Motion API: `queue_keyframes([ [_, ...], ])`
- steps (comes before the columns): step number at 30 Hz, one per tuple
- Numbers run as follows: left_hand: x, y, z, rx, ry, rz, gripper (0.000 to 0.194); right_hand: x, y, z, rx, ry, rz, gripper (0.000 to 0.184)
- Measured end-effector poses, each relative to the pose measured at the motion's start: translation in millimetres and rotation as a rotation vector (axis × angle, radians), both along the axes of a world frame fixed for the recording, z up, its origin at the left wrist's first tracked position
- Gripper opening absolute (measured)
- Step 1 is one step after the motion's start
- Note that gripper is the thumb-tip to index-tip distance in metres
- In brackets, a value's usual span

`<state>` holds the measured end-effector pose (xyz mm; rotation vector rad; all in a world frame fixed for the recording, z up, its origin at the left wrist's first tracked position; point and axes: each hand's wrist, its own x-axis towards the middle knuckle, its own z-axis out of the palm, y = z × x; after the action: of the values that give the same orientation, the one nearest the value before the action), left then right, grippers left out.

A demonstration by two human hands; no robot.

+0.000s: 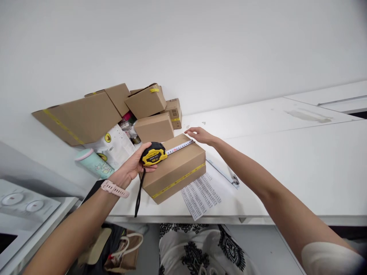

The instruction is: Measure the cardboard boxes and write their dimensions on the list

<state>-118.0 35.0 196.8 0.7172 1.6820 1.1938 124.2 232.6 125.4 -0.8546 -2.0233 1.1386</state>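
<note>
My left hand [136, 162] is wrapped round a yellow and black tape measure [154, 154], whose black wrist strap [139, 194] hangs down. From the case, the white blade [180, 147] runs across the top of a closed cardboard box [174, 168], its end at the box's right edge. Yellow tape goes along the front side of this box. My right hand [200, 136] hovers by the far right corner, close to the blade's end, fingers stretched out and holding nothing visible. A printed sheet on a clipboard [210, 191] lies partly under the box.
Several other cardboard boxes [153, 128] are piled against the wall. A mint tumbler [93, 162] leans by an avocado-printed white package [116, 143]. At left stands a white appliance with knobs [24, 202]. Below the table's front edge is a paper bag [129, 252].
</note>
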Motion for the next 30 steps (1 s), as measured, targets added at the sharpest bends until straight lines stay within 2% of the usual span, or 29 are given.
queue_keyframes([
  [4,0,1,-1.4,0.001,-0.001,0.0,0.046,-11,14,-11.4,-0.068,0.012,0.22,0.059],
  [9,1,0,-2.0,0.009,-0.003,-0.009,0.044,-9,13,-17.3,-0.07,-0.007,0.243,0.065],
  [13,-7,-14,-0.7,0.041,0.012,-0.025,0.042,-9,9,-10.7,-0.035,-0.064,0.251,0.056],
  [18,-40,-59,-3.1,0.07,0.023,0.094,0.037,-10,4,-6.0,-0.013,-0.158,0.212,0.052],
  [23,-84,-99,-7.3,0.119,0.023,0.212,0.033,-11,4,-13.3,0.021,-0.158,0.179,0.056],
  [26,-105,-106,-11.5,0.121,0.005,0.253,0.032,-12,7,-17.4,0.035,-0.162,0.174,0.059],
  [30,-121,-102,-18.9,0.083,-0.039,0.263,0.032,-12,6,-18.4,0.071,-0.196,0.17,0.06],
])
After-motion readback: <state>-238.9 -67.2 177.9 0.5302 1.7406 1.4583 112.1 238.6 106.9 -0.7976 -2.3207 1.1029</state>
